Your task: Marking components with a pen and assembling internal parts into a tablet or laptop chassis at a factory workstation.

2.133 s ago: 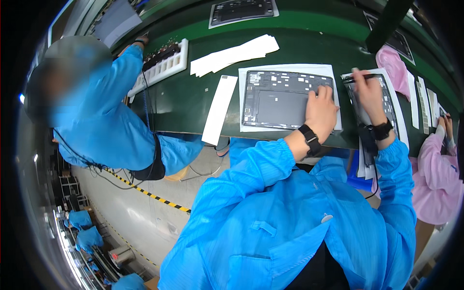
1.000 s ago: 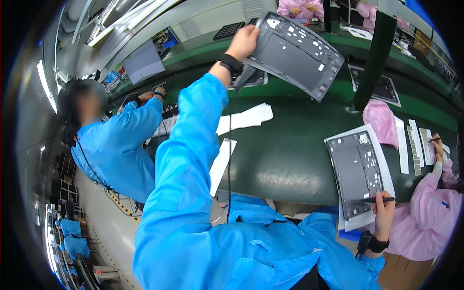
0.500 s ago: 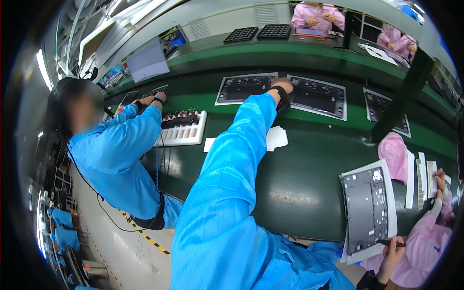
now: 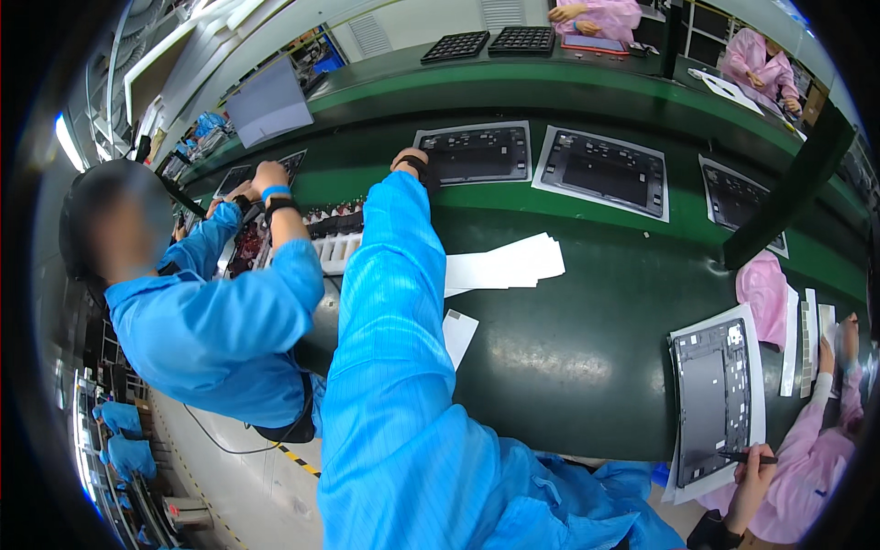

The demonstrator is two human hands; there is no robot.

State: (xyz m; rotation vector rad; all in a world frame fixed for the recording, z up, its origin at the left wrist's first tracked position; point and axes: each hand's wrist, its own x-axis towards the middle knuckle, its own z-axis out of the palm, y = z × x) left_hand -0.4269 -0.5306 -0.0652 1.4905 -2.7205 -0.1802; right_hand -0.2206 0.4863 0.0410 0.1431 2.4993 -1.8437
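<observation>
Your left arm is out long and nearly straight here, a blue-sleeved line running from six o'clock right up towards twelve! At the top of it, your left hand sits just shy of twelve, a dark strap round the wrist (the fingertips are too hidden to call). Over at four o'clock, your right hand is low and close in, thumb and fingers drawn together in a pinch. Your right wrist, dark-banded too, lies between four and five.
</observation>
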